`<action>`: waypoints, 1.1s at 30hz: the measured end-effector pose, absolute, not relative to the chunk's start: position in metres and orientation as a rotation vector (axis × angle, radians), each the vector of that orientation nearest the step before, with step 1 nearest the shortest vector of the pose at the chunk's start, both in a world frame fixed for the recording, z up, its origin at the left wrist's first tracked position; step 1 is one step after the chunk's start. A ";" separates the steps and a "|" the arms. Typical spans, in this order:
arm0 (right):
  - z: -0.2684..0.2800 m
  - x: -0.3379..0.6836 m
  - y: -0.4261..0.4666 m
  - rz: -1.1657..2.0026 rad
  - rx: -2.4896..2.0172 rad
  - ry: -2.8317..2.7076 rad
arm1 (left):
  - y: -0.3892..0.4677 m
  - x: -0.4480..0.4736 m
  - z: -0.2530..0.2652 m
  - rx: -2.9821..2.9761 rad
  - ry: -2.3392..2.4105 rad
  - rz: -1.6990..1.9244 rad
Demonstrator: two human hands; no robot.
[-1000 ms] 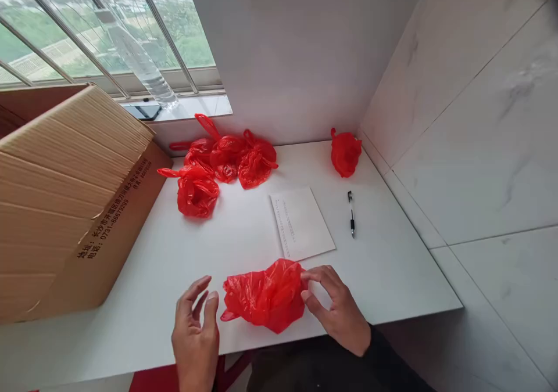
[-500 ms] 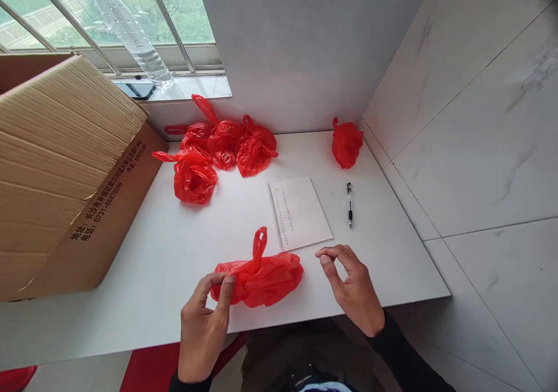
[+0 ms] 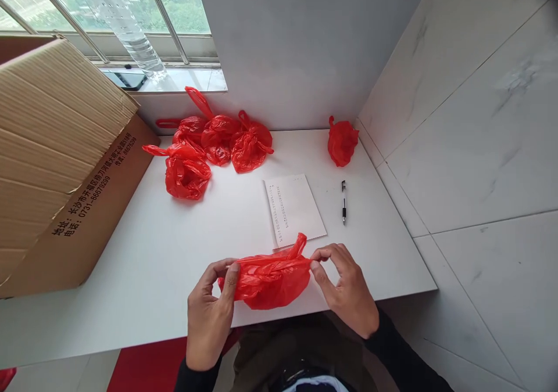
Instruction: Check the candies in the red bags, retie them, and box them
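Observation:
A red plastic bag [image 3: 270,284] lies at the table's front edge between my two hands, its loop handle leaning up toward the right. My left hand [image 3: 212,310] pinches the bag's left side between thumb and fingers. On the other side, my right hand [image 3: 344,287] grips the bag's right corner with thumb and forefinger, and the plastic is drawn taut between the hands. What the bag contains is hidden. Just beyond it lies a white sheet or booklet [image 3: 299,209] printed with rows of small marks, whose lower edge the bag's handle partly overlaps.
Several knotted red bags [image 3: 187,171] cluster at the back left, and another red bag [image 3: 342,142] sits at the back right. A pen [image 3: 344,203] lies right of the paper. The large cardboard box [image 3: 100,177] stands left; a water bottle [image 3: 146,55] and phone [image 3: 126,80] occupy the windowsill.
My right hand has closed on the bag's right corner, which it was apart from before. The bag has shifted slightly right and its handle now leans right. The camera view has moved a little.

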State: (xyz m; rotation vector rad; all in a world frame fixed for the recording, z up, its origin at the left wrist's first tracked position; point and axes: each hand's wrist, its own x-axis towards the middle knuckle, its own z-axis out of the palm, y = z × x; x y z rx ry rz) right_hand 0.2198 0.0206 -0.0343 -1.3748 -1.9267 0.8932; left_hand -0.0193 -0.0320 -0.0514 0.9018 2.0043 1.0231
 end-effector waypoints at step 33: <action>0.021 0.229 0.011 1.161 -1.357 -1.770 | -0.049 -0.020 -0.004 1.410 1.992 1.289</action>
